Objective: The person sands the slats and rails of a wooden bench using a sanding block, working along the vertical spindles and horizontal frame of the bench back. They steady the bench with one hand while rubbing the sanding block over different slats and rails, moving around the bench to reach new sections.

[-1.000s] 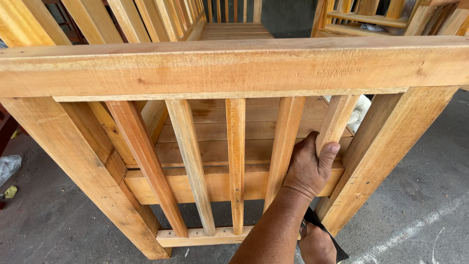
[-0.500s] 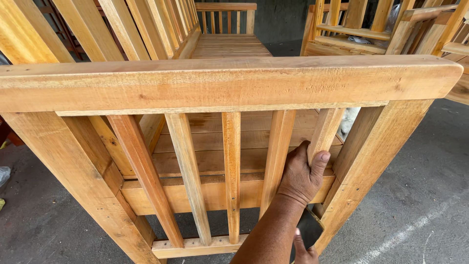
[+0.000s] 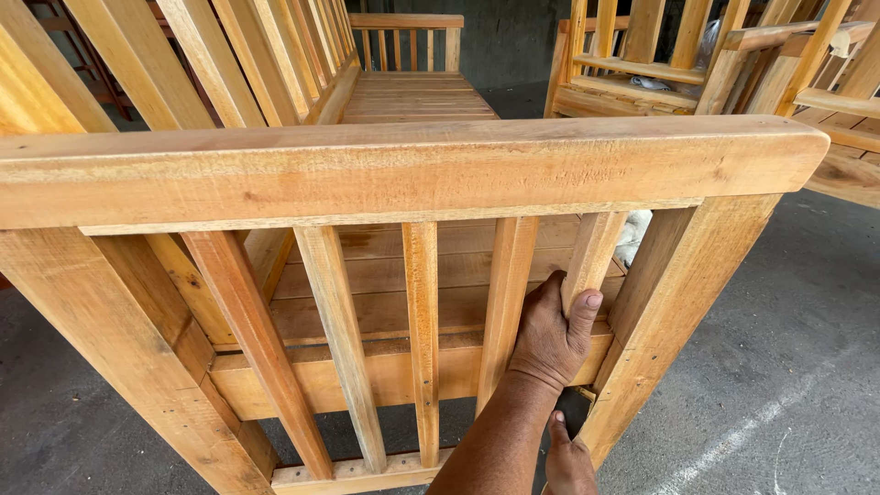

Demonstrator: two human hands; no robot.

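Head cam, wooden bench (image 3: 412, 165) side frame w/ flat top armrest and five vertical slats. Left hand (image 3: 550, 335) was wrapped round the last slat (image 3: 591, 261) on the right, next to the corner post (image 3: 678, 302): fingers curled behind it, thumb up along the front, firm grasp. Vs approx 1 s before, the hand had slid up the slat a bit and the view had lifted and pulled back, so more of the seat boards (image 3: 417, 96) and neighbouring benches showed. Right hand (image 3: 568, 458) low at frame bottom, just under the left wrist; the dark strip seen by it before was no longer visible, and can't tell whether its fingers were closed on anything. Judgement: slat was being checked for fit/steadiness, grip repositioned, not let go. Concrete floor (image 3: 788, 367) below.
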